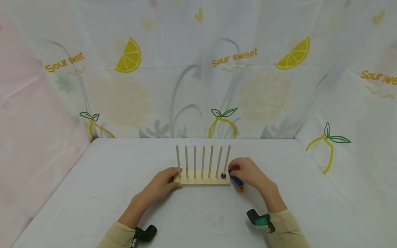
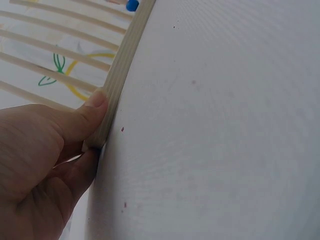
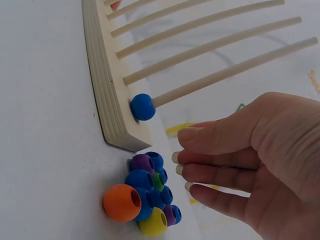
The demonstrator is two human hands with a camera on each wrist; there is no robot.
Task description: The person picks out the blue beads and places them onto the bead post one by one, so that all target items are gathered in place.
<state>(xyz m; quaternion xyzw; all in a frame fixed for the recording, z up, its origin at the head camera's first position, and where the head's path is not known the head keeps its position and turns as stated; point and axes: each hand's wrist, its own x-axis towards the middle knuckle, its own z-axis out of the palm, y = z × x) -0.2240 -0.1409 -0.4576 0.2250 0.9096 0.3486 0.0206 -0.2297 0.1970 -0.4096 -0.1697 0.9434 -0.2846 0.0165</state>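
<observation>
A wooden peg board [image 1: 204, 182] with a row of several upright wooden pegs stands on the table. My left hand [image 1: 159, 182] grips its left end, and in the left wrist view the thumb [image 2: 97, 102] presses against the edge of the base. A blue bead [image 3: 143, 107] sits at the foot of the rightmost peg [image 3: 235, 70]. My right hand [image 1: 248, 172] is just off the board's right end, its fingers loosely bent with nothing seen between them. Below it lie loose beads, among them an orange bead [image 3: 120, 204], a yellow bead [image 3: 151, 224] and several blue ones.
A white cover [image 1: 204, 217] spreads over the tabletop. Behind it hangs a pale cloth [image 1: 173, 86] printed with lemons and lettering. Each wrist wears a black device, the left [image 1: 145, 234] and the right [image 1: 258, 218].
</observation>
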